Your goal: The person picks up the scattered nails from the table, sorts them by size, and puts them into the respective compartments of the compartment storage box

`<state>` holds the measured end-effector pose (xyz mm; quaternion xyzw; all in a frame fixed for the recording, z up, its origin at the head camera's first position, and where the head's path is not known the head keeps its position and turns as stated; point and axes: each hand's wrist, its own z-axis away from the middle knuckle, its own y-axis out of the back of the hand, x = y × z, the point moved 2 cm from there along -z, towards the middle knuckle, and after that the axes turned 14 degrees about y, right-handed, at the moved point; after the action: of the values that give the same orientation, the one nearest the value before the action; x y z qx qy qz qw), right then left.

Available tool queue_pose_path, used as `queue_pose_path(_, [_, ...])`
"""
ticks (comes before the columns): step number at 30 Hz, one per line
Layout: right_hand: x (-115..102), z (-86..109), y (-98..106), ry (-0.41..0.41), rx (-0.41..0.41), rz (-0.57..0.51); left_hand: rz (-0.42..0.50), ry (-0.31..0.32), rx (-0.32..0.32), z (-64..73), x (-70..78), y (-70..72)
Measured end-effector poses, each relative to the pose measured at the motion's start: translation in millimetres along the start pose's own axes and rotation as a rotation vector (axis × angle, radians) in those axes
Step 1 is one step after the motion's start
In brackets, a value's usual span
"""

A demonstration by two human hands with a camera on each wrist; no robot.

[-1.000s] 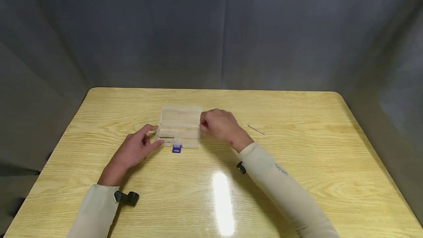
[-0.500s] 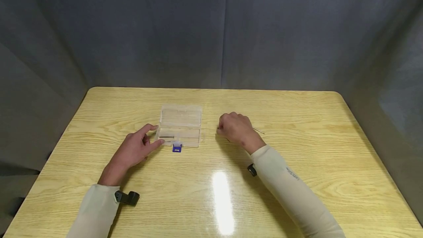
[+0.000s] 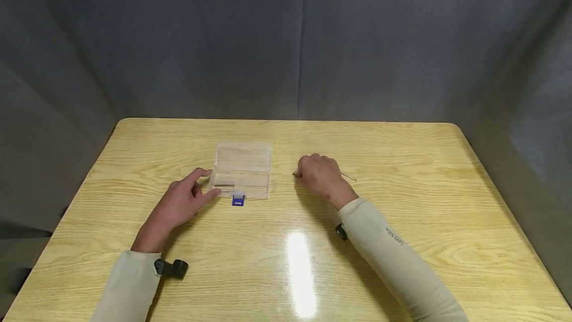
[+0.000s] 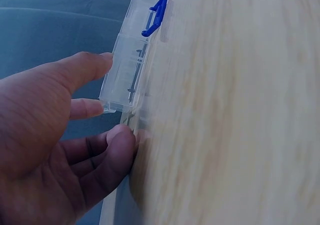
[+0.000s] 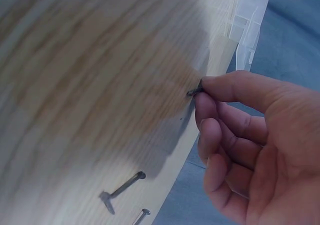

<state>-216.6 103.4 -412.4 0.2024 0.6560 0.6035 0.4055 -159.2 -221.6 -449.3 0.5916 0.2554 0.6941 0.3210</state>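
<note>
A clear plastic box (image 3: pixel 243 157) lies with its lid tipped back and its blue latch (image 3: pixel 238 201) toward me. Thin dark metal nails (image 3: pixel 224 185) lie inside its near part. My left hand (image 3: pixel 184 201) rests at the box's left end, with thumb and index finger spread and touching its edges. Off the box's right side, my right hand (image 3: pixel 321 178) pinches a small nail (image 5: pixel 194 91) between thumb and index finger, close to the tabletop. Most of this nail is hidden by the fingers. In the right wrist view, another nail (image 5: pixel 125 186) lies on the table.
The tip of a loose nail (image 3: pixel 348 176) shows beyond my right hand. A further nail (image 5: pixel 143 215) is cut off at the right wrist view's lower edge. The wooden table (image 3: pixel 250 272) has grey curtains (image 3: pixel 214 43) behind it and at both sides.
My right hand has moved right, from the box's right edge to the tabletop, where it now holds a nail. The left hand and the box have stayed in place.
</note>
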Motion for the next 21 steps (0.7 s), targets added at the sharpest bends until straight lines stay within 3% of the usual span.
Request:
queue_pose_path(13, [0.9,-1.1,-4.0,0.048,0.003,0.034,-0.025,-0.002,0.003,-0.2,1.1,-1.2])
queue_pose_path(21, [-2.1,-4.2,1.3,0.095,0.057,0.052,-0.028,-0.006,0.015,0.1,1.1,-0.6])
